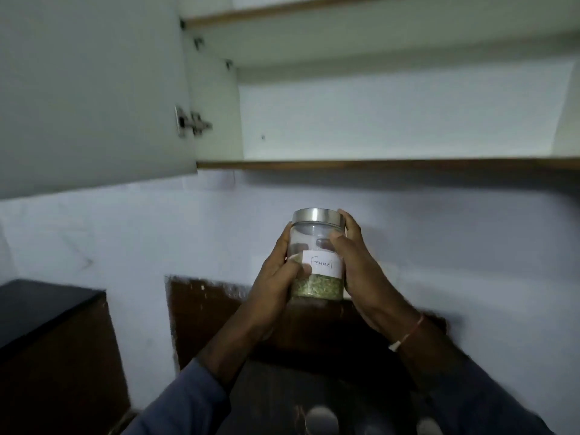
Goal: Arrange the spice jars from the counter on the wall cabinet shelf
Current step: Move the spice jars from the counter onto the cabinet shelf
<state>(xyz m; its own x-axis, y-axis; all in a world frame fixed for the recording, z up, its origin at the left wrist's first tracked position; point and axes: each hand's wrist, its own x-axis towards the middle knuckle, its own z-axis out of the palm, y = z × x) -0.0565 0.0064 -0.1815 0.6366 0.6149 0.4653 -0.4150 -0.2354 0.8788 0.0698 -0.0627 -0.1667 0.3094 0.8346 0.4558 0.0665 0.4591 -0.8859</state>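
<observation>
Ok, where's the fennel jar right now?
Centre of the head view: the clear steel-lidded fennel jar, gripped between left hand and right hand, below the white cabinet's bottom shelf.

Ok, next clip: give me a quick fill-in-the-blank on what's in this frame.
1. The label on the jar reads ____.
2. Counting the left hand and the right hand, ____ hands grip it.
3. The cabinet door stands ____.

Missing words: Fennel; two; open.
</observation>
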